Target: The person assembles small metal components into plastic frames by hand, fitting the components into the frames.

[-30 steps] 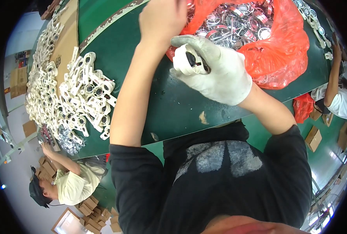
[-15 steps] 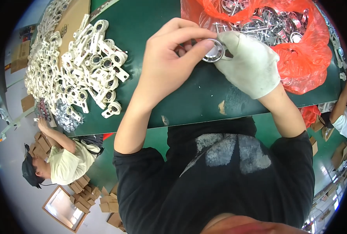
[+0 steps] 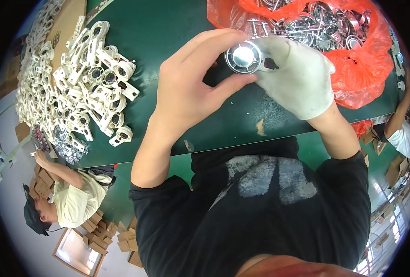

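A round, silver-rimmed part [image 3: 242, 57] with a bright centre, thin spokes and a short slotted tab is raised above the green table. My right hand [image 3: 297, 76], in a white glove, is closed on its tab side. My bare left hand [image 3: 186, 74] curves around the opposite side, fingers along the top of the rim and thumb below it. Just beyond the glove, an open red plastic bag [image 3: 362, 76] holds many shiny metal pieces [image 3: 325, 30], some round and some with thin stems.
Left on the green table [image 3: 172, 18] lies a big heap of cream plastic parts [image 3: 94, 76] with round ends, beside a cardboard sheet [image 3: 66, 27]. Small clear packets [image 3: 70, 145] sit at its near end. One co-worker [image 3: 78, 196] is at the left, another [image 3: 401, 136] at the right edge.
The round part has tilted so its face shows more fully, and it sits slightly further left. My left thumb has moved from its face to below its rim, with the fingers opened wider around it.
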{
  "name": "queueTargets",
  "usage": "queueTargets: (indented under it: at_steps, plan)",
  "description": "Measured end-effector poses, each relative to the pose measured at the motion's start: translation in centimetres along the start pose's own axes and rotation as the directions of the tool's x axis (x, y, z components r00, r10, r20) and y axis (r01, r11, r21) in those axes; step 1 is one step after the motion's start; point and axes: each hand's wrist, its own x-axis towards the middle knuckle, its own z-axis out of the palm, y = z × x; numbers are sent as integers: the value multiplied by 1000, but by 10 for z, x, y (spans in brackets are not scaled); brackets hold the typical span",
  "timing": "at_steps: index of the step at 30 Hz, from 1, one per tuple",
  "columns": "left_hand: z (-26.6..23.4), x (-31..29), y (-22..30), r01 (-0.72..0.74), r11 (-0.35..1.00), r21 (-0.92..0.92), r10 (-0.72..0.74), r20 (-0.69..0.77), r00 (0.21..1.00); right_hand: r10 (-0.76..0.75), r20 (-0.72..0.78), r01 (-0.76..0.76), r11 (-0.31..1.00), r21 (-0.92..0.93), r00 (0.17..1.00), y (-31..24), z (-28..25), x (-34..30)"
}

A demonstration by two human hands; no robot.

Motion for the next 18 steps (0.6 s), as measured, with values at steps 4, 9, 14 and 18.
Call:
queueTargets:
  at_steps: [4, 9, 14, 18]
  plan:
    - [-1, -1, 3, 67, 996, -56, -65, 41, 997, 6, -18, -7, 1000, -15, 1000, -1, 2, 1]
    - [8, -4, 8, 177, 976, -124, -181, -20, 983, -9, -54, 8, 1000, -28, 999, 2, 2, 1]
    - [8, -6, 4, 113, 987, -115, -116, -21, 993, -15, -67, 13, 1000, -25, 998, 2, 3, 0]
    - [11, -6, 8, 116, 982, -149, -122, -29, 992, 115, 90, -121, 990, 70, 989, 0, -3, 1]
